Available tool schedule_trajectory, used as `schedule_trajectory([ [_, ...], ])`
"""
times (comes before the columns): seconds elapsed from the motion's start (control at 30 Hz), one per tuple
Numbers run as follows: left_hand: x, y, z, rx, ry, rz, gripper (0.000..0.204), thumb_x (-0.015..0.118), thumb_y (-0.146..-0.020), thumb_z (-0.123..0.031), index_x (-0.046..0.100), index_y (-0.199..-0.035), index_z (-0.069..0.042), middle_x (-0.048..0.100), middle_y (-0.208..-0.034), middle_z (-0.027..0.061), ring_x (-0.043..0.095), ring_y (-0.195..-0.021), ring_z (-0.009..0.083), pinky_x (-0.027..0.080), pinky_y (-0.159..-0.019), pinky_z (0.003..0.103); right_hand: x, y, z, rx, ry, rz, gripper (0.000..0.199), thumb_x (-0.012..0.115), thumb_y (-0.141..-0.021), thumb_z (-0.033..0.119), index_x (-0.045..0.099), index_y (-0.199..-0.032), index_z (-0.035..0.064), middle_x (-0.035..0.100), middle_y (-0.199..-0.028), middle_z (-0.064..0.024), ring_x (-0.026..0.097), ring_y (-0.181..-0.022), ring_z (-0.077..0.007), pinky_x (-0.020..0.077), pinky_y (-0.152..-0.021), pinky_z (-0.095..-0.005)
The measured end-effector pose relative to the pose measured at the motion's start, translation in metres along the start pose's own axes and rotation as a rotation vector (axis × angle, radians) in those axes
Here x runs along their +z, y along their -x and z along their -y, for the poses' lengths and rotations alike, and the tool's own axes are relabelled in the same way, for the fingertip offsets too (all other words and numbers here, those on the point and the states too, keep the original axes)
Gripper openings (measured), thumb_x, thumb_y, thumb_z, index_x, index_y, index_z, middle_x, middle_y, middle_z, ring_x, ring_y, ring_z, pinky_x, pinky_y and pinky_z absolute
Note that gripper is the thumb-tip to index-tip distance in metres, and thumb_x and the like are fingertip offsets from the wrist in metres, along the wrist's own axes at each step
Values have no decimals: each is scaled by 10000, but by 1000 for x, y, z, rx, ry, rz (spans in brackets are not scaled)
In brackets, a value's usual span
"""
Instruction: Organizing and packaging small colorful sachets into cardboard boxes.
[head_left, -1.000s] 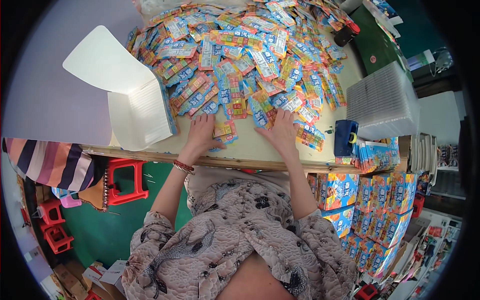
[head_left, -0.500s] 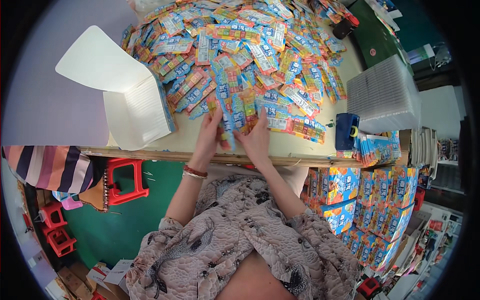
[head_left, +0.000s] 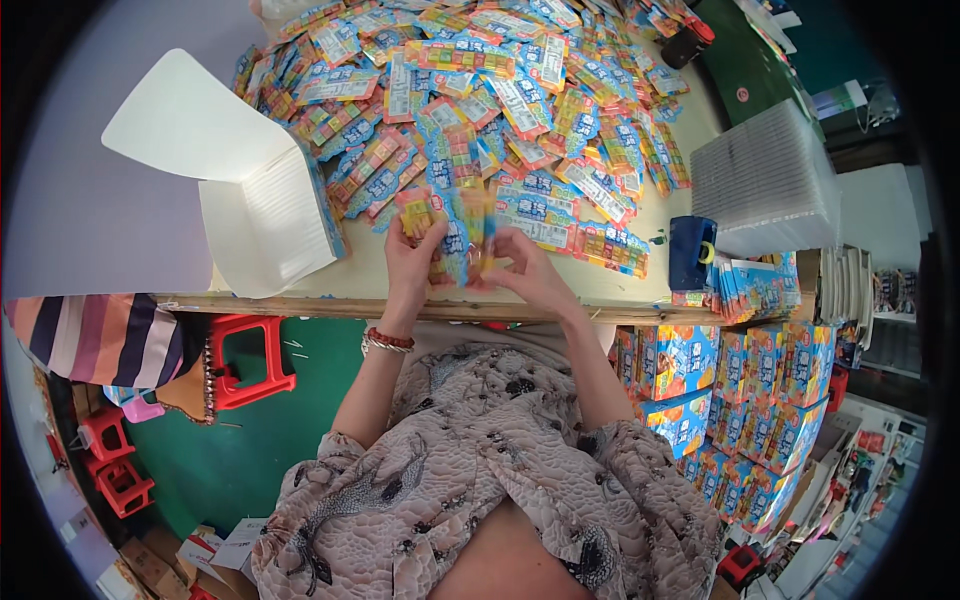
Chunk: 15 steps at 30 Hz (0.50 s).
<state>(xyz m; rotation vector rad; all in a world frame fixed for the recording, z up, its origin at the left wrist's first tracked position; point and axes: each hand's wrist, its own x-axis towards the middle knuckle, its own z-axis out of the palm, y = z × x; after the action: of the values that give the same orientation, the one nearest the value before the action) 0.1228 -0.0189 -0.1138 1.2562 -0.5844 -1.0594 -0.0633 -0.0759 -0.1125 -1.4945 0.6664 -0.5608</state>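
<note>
Above the table's front edge, my left hand is closed on the left side of a few candy packets, thumb on top. These are flat, blue, yellow and red, with coloured candy cubes showing. My right hand has its fingers curled at the right edge of the same packets, pinching a packet there; motion smears that edge, and the exact number held cannot be made out. Just beyond both hands spreads a large heap of similar packets, some face up and some showing white printed backs.
An open white carton stands left on the table. To the right are a blue tape dispenser, stacked clear plastic trays and a dark red-topped container. Filled display boxes are stacked below right; a red stool is below left.
My right hand has shifted slightly right, its fingers curling more at the packets' edge. The packets between my hands have tilted and drawn closer together. My left hand has moved slightly left.
</note>
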Motion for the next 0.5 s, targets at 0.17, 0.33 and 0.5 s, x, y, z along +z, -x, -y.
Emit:
schedule_trajectory([
  [0.17,10,1,13,-142,409,-18,364,598,-923,-163,449,-1233,-41,594,-1101,29,583,-963,107,479,-850,297,9,1,3,201,-70,-217,146,637,-864,56,515,-923,-1,636,-830,-82,628,-738,-129,530,-653,-237],
  [0.33,2,10,7,-200,694,-18,372,577,-938,-217,444,-1252,-67,568,-1172,46,556,-1068,164,439,-957,356,18,4,-14,-5,-320,-538,63,581,-891,12,541,-932,-15,658,-895,-85,658,-789,-140,566,-679,-268],
  [0.5,11,21,12,-433,934,59,382,573,-936,-236,442,-1268,-99,546,-1221,53,524,-1145,201,419,-1011,400,46,5,-35,-119,-381,-635,249,551,-874,-56,565,-1122,-43,663,-990,-93,654,-921,-177,516,-829,-278],
])
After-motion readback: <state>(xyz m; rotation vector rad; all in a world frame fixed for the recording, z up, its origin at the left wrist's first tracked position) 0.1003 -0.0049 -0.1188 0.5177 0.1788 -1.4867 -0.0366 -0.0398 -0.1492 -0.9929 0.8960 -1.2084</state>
